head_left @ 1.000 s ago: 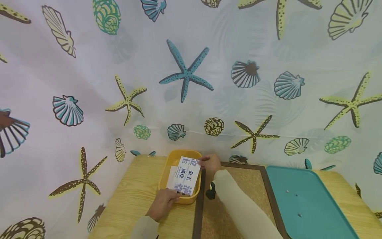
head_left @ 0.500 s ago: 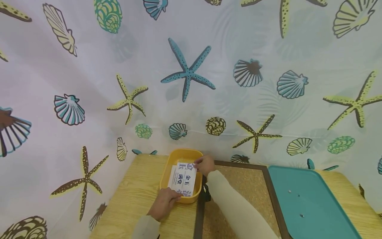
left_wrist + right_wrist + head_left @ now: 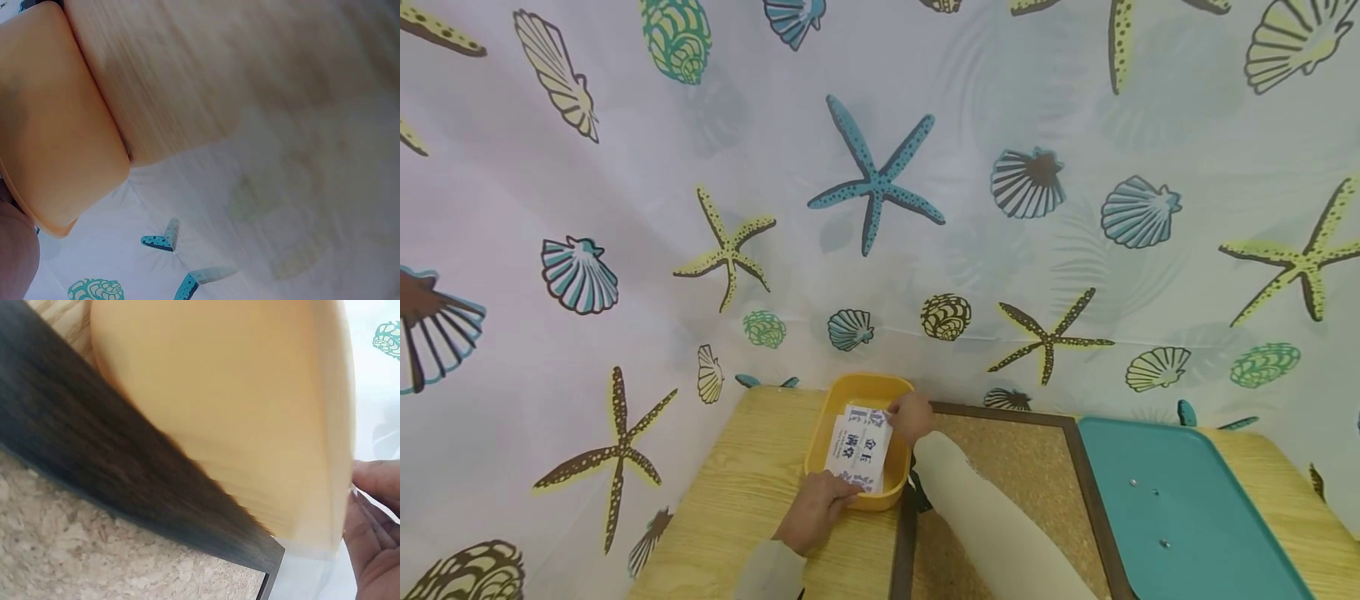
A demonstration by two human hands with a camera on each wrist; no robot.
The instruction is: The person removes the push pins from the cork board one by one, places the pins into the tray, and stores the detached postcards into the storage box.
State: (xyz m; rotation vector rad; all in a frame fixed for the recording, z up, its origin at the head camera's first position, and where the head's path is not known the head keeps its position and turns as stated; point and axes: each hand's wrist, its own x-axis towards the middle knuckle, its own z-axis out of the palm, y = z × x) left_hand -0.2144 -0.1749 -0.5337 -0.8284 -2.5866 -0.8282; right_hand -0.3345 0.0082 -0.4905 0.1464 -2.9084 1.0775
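A yellow plastic bin (image 3: pixel 867 385) stands on the wooden table with a white card (image 3: pixel 859 448) inside, printed with blue-purple Chinese characters. Another white piece (image 3: pixel 835 442) shows under the card's left edge. My left hand (image 3: pixel 814 507) grips the bin's near rim, its fingertips close to the card's lower edge; whether they touch the card is unclear. At the bin's far right, my right hand (image 3: pixel 913 417) pinches the card's upper right corner. In the right wrist view, the thumb and fingers (image 3: pixel 378 478) are beside the bin's rim, and the card is hidden behind the wall.
Right of the bin lies a cork board (image 3: pixel 1007 467) with a dark wooden frame (image 3: pixel 904 550). Beyond it is a teal tray (image 3: pixel 1187 475) holding several small shiny pieces (image 3: pixel 1165 543). A curtain (image 3: pixel 880 275) with shells and starfish hangs behind the wooden table (image 3: pixel 730 492).
The card has come down and toward the left hand, lying lower in the bin. The right hand has shifted slightly left with it, while the left hand keeps its place at the rim.
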